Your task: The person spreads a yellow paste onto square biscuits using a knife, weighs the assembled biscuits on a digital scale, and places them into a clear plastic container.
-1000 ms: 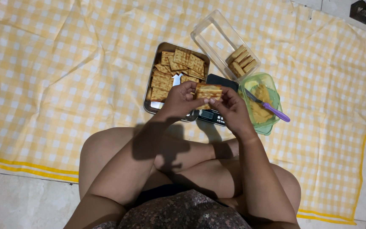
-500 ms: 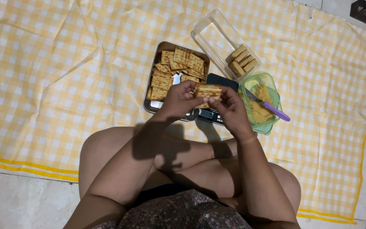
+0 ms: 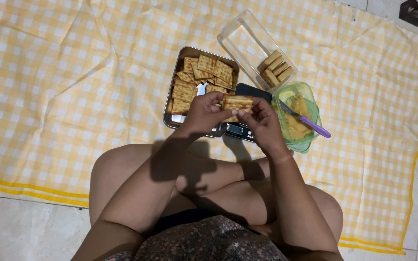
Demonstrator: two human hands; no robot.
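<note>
My left hand and my right hand together hold a square cracker sandwich above a small black kitchen scale. Each hand pinches one side of it. Behind the hands sits a metal tray with several square crackers. To the right stands a green container of yellow filling, with a purple-handled knife lying across it.
A clear plastic box holding several filled crackers lies beyond the scale. Everything rests on a yellow checked cloth on a tiled floor. My crossed legs are below the hands. A black object sits at the top right.
The hands and the cracker sandwich have barely shifted; the fingers adjust slightly around it.
</note>
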